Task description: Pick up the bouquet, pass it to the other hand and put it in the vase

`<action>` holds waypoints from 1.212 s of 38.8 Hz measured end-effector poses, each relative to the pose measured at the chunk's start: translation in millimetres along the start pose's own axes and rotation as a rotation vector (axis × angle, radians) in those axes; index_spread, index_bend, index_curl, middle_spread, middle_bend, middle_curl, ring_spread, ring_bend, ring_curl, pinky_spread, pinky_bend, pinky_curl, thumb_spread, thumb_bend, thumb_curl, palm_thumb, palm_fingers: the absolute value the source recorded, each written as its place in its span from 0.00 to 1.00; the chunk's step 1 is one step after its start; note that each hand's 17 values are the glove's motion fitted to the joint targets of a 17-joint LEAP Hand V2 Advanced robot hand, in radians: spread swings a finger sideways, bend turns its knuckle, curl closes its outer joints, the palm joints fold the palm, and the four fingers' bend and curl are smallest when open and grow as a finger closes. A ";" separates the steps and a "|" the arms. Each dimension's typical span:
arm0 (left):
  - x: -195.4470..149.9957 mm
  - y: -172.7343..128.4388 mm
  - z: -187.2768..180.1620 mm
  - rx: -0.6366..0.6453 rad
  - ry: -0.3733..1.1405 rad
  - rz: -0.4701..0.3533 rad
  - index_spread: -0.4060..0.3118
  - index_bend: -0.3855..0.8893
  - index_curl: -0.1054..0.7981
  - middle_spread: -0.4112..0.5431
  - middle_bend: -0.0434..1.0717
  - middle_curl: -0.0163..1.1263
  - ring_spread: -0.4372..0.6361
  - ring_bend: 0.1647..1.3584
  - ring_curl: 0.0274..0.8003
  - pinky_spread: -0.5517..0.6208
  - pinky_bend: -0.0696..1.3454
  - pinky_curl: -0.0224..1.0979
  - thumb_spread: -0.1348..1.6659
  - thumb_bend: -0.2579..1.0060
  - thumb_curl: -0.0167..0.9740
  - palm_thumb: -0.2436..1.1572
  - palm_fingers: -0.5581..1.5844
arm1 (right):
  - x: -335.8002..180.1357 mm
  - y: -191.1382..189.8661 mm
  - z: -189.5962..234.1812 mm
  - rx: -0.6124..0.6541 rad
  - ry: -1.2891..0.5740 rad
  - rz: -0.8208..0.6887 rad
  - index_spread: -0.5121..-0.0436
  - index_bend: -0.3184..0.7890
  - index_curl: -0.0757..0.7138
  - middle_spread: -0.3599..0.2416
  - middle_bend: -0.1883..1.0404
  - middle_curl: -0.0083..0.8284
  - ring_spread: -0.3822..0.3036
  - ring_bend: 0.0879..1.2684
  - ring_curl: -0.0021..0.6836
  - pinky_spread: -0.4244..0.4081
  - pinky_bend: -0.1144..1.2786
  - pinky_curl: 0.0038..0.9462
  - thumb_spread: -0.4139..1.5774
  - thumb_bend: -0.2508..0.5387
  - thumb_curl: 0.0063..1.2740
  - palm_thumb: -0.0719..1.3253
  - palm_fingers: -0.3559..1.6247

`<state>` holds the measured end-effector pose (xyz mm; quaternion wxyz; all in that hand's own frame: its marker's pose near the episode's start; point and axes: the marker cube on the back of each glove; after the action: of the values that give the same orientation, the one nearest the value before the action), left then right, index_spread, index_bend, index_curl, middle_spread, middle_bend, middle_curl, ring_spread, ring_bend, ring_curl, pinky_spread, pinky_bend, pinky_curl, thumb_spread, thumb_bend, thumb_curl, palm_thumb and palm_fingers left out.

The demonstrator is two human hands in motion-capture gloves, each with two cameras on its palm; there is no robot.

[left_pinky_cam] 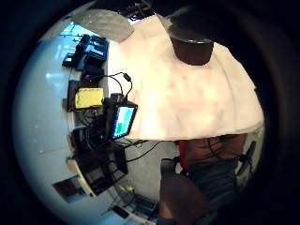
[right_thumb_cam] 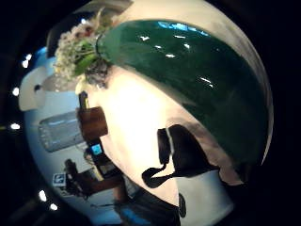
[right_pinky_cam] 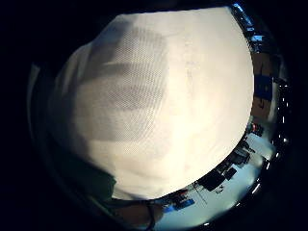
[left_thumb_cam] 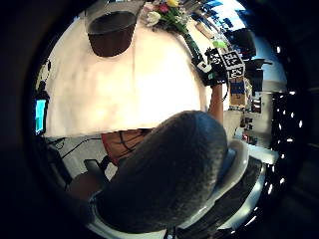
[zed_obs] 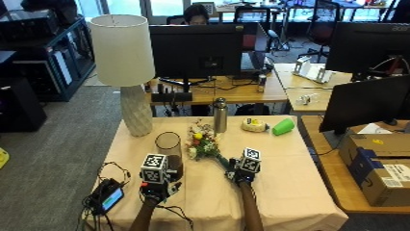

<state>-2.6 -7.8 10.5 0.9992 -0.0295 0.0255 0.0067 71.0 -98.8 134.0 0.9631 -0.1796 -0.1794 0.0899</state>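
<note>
The bouquet (zed_obs: pixel 202 143) lies on the beige tablecloth, flowers toward the far side and its green wrapped stem (right_thumb_cam: pixel 188 70) pointing at me. My right hand (zed_obs: pixel 240 177) is over the stem's near end, fingers not curled round it as far as the frames show. In the left thumb side palm view the right hand (left_thumb_cam: pixel 212 74) sits at the stem end of the bouquet (left_thumb_cam: pixel 167 12). The dark glass vase (zed_obs: pixel 169 144) stands upright just left of the flowers. My left hand (zed_obs: pixel 157 188) hovers in front of the vase (left_thumb_cam: pixel 112 35), holding nothing.
A white lamp (zed_obs: pixel 125 72) stands at the table's back left. A metal bottle (zed_obs: pixel 220 115), a yellow-and-white object (zed_obs: pixel 255 125) and a green cup (zed_obs: pixel 282 126) sit along the back. A small screen with cables (zed_obs: pixel 108 196) lies at the left edge.
</note>
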 end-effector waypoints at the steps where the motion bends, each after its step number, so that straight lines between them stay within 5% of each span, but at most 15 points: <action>1: 1.1 3.2 -2.8 -0.004 0.000 -0.005 0.58 0.40 0.37 0.68 0.23 0.31 0.84 0.39 0.29 0.90 0.41 0.32 0.58 0.12 0.05 0.06 0.29 | 1.4 -1.6 -0.2 0.026 0.014 0.010 0.38 0.38 0.33 0.73 0.31 0.37 0.86 0.19 0.38 0.89 0.51 0.37 0.73 0.35 0.26 0.41 0.19; 6: 1.4 0.7 -1.9 0.003 0.009 -0.009 0.58 0.40 0.37 0.68 0.23 0.31 0.84 0.39 0.30 0.90 0.41 0.32 0.58 0.12 0.05 0.06 0.29 | 4.9 -14.1 -8.0 0.237 0.087 0.064 0.46 0.38 0.32 0.67 0.36 0.39 0.80 0.31 0.41 0.86 0.49 0.34 0.73 0.42 0.30 0.52 0.33; 9: 1.2 -3.2 1.2 0.005 0.011 0.000 0.58 0.40 0.37 0.69 0.23 0.31 0.84 0.39 0.30 0.90 0.41 0.32 0.58 0.12 0.05 0.06 0.29 | 2.3 -14.2 -9.9 0.263 0.104 0.065 0.48 0.39 0.32 0.58 0.43 0.43 0.68 0.37 0.44 0.83 0.46 0.32 0.73 0.43 0.31 0.57 0.44; 11: 2.5 -3.6 1.5 0.001 0.014 0.004 0.58 0.40 0.37 0.69 0.23 0.31 0.84 0.39 0.30 0.90 0.41 0.32 0.58 0.12 0.05 0.07 0.29 | 0.8 -8.2 -9.4 0.224 0.112 0.081 0.48 0.42 0.34 0.52 0.49 0.46 0.57 0.42 0.48 0.75 0.43 0.31 0.72 0.45 0.33 0.60 0.57; 14: 5.2 -2.7 0.8 -0.008 0.023 0.007 0.58 0.40 0.37 0.69 0.23 0.31 0.84 0.39 0.30 0.90 0.41 0.32 0.58 0.12 0.05 0.07 0.29 | 0.1 -2.0 -9.1 0.184 0.126 0.108 0.49 0.44 0.38 0.46 0.48 0.47 0.47 0.45 0.52 0.65 0.42 0.32 0.71 0.45 0.34 0.64 0.63; 16: 5.4 -2.9 0.9 -0.010 0.025 0.008 0.58 0.40 0.37 0.69 0.23 0.31 0.84 0.39 0.30 0.90 0.41 0.32 0.58 0.12 0.05 0.07 0.29 | 0.0 -3.7 -9.6 0.191 0.129 0.115 0.50 0.42 0.40 0.42 0.47 0.49 0.42 0.48 0.56 0.53 0.48 0.36 0.67 0.44 0.36 0.67 0.72; 20: 6.0 1.6 -2.1 -0.031 0.033 0.010 0.58 0.40 0.37 0.69 0.23 0.31 0.84 0.39 0.30 0.90 0.41 0.32 0.58 0.12 0.05 0.07 0.29 | -0.3 -6.8 -10.9 0.205 0.124 0.118 0.51 0.40 0.42 0.38 0.48 0.52 0.35 0.50 0.62 0.38 0.53 0.41 0.61 0.40 0.40 0.69 0.77; 31: 6.6 1.3 -3.6 -0.038 0.048 0.020 0.58 0.40 0.37 0.69 0.24 0.32 0.85 0.39 0.30 0.90 0.41 0.32 0.58 0.12 0.05 0.07 0.28 | -5.2 -6.4 -16.7 0.256 0.145 0.124 0.51 0.46 0.51 0.29 0.53 0.59 0.25 0.50 0.68 0.19 0.54 0.44 0.46 0.31 0.47 0.75 0.84; 39: 12.2 1.3 -7.8 -0.057 0.072 0.046 0.58 0.40 0.37 0.69 0.23 0.32 0.85 0.39 0.30 0.90 0.42 0.32 0.58 0.12 0.05 0.07 0.28 | 9.1 3.4 -15.6 0.233 0.207 0.208 0.52 0.41 0.53 0.28 0.60 0.62 0.23 0.59 0.71 0.14 0.48 0.43 0.42 0.29 0.51 0.77 0.87; 47: 30.9 -7.6 -12.9 -0.033 0.174 0.107 0.58 0.40 0.37 0.69 0.23 0.32 0.85 0.39 0.30 0.90 0.42 0.32 0.58 0.12 0.05 0.06 0.29 | -8.6 0.6 -18.9 0.341 -0.005 0.078 0.52 0.42 0.55 0.27 0.63 0.64 0.23 0.64 0.74 0.13 0.50 0.44 0.40 0.29 0.53 0.78 0.87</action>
<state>27.7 -15.7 -3.5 0.9908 -0.0450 0.1137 0.0579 70.2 -106.2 114.6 0.9749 -0.0201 -0.1567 0.1568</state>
